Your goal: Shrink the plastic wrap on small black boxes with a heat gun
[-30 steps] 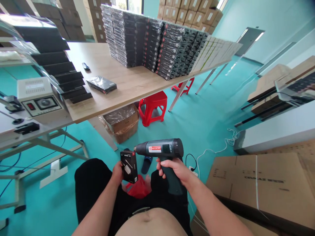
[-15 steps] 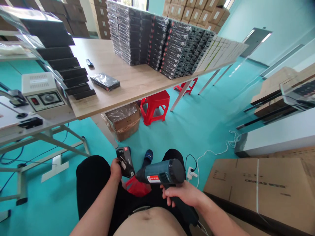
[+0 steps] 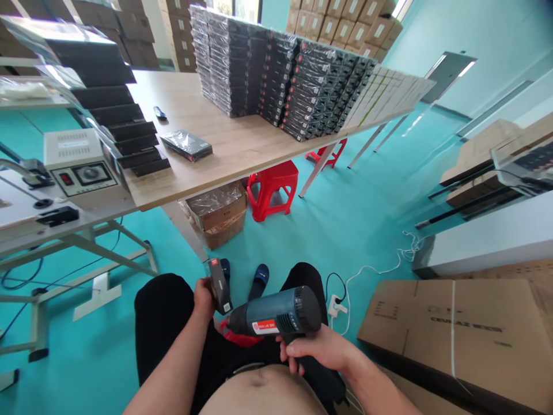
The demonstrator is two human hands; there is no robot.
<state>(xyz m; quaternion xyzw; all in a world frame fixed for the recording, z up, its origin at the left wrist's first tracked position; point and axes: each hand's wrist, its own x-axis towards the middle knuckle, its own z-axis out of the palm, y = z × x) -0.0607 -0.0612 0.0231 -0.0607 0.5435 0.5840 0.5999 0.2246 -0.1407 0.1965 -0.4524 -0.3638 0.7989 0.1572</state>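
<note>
My left hand (image 3: 204,297) grips a small black box (image 3: 220,286) with a red corner, held on edge above my lap. In my right hand (image 3: 317,347) is a blue heat gun (image 3: 270,314), its fingers wrapped round the handle. The gun's nozzle points left, close to the lower end of the box; I cannot tell whether they touch. Beneath the nozzle, part of a red stool seat (image 3: 244,340) shows between my legs. One film-wrapped black box (image 3: 186,144) lies on the wooden table (image 3: 242,135).
Tall stacks of wrapped black boxes (image 3: 228,63) stand on the table, with another stack (image 3: 103,75) at its left end beside a sealing machine (image 3: 84,164). A red stool (image 3: 273,187) and open carton (image 3: 220,216) are underneath. Right are a power strip (image 3: 334,306) and large carton (image 3: 432,328).
The black box has turned in my left hand, showing a narrower side. The heat gun has shifted slightly left, and its nozzle is nearer the box's lower end.
</note>
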